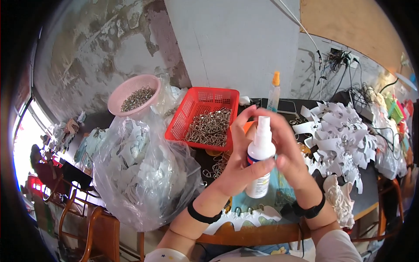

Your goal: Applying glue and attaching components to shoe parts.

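A white spray bottle (pixel 261 150) with a ribbed white nozzle stands upright in my left hand (pixel 239 168), whose thumb lies across its front. My right hand (pixel 290 150) curves beside the bottle, thumb and fingers apart, somewhat blurred; whether it touches the bottle is hard to see. Below the hands lies a light blue sheet (pixel 242 201) on the dark table. A white scalloped strip (pixel 244 219) with metal rings along it lies near the front edge.
A red basket (pixel 174 126) and a pink basket (pixel 115 102) hold metal rings or clips. A large clear bag (pixel 144 183) of white pieces fills the left. White cut pieces (pixel 336 139) pile up right. An orange-capped bottle (pixel 273 98) stands behind. Cables (pixel 342 59) hang on the wall.
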Motion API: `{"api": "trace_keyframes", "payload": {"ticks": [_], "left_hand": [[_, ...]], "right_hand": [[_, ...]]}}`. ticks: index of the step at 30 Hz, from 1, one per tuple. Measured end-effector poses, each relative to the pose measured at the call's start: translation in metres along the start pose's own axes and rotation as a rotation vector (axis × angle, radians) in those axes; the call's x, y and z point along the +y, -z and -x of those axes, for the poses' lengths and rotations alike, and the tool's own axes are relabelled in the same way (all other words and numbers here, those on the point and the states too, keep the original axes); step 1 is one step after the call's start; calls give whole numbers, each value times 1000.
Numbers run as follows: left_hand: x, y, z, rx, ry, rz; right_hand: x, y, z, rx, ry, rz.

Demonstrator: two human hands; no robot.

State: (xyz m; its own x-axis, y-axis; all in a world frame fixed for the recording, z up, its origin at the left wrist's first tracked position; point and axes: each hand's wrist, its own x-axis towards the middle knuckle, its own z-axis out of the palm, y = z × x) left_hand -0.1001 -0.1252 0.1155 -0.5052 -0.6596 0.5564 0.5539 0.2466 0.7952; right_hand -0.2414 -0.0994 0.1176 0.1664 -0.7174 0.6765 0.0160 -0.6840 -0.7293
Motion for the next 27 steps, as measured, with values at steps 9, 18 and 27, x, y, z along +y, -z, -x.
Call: {"api": "trace_keyframes", "payload": {"ticks": [9,18,27], "left_hand": [[5,0,-3,188,-301,-859],[3,0,-10,368,149,-123],[-11,12,-12,440,154,8]], "right_hand": [[-12,-21,5,234,50,339],[-10,-11,0,173,29,730],[-8,-14,3,145,-21,882]]}}
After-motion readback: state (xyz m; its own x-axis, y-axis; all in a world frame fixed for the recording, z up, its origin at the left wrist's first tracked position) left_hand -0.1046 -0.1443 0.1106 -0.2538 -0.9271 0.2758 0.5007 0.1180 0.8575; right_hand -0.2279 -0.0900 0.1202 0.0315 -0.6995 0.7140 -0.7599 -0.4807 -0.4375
